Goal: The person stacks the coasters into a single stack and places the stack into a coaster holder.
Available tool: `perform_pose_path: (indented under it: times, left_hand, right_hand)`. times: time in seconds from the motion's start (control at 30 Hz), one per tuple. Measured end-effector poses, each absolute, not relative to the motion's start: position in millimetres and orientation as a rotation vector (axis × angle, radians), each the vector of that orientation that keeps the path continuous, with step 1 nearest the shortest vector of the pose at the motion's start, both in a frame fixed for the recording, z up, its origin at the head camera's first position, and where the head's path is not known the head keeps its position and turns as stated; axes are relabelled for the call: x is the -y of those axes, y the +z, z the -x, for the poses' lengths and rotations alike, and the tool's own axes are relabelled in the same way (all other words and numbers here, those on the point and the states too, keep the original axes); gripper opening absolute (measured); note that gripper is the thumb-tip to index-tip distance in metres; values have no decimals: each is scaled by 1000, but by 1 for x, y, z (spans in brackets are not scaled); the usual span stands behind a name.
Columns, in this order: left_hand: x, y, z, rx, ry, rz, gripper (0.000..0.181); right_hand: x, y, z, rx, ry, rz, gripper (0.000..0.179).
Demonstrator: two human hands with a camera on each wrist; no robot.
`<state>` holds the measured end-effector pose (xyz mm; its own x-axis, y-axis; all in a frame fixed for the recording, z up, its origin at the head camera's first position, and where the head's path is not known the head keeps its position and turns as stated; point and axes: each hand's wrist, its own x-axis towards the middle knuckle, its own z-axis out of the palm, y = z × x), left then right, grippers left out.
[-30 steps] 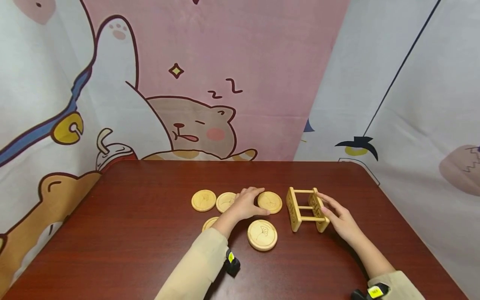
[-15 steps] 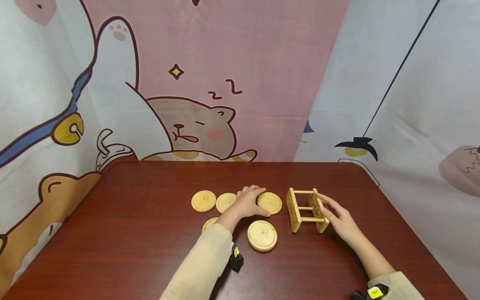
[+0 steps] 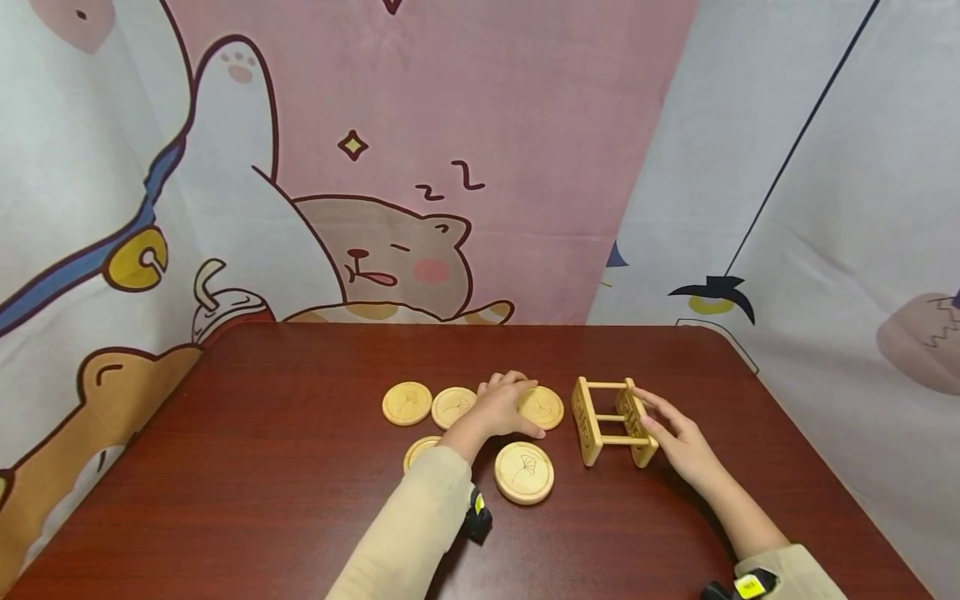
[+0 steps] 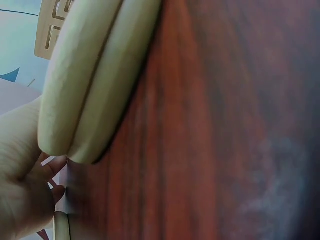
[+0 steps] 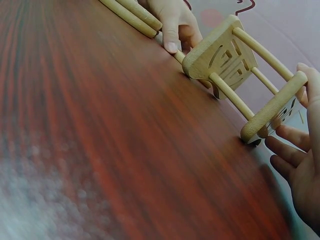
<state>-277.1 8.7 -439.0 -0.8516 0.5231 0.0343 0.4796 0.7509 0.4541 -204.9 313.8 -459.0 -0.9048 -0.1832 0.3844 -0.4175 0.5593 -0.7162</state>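
In the head view, my left hand (image 3: 501, 408) is at a round wooden coaster (image 3: 547, 408) with an engraved leaf, thumb at its near edge and fingers curled over its far left side. A stack of two coasters (image 3: 524, 472) lies just below this hand and looms large in the left wrist view. A small wooden rack (image 3: 613, 421) with two cut-out side panels joined by rods stands to the right. My right hand (image 3: 682, 442) touches its right panel, fingertips on the outer face and top edge, as the right wrist view shows.
To the left of my left hand lie more coasters: one (image 3: 407, 403) at the far left, one (image 3: 453, 407) beside it, and one (image 3: 418, 451) partly covered by the sleeve. All rest on the reddish-brown table (image 3: 262, 467). A cartoon-print cloth (image 3: 540, 167) hangs behind it.
My left hand has shifted slightly right and covers more of the coaster's left side. My right hand and the rack have stayed in place.
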Motion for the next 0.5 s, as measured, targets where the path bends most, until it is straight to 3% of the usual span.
perform_pose_path:
  times: [0.5]
  left_hand:
    - [-10, -443, 279, -2874, 759, -842, 84]
  right_hand:
    - [-306, -447, 198, 2530, 1286, -487, 40]
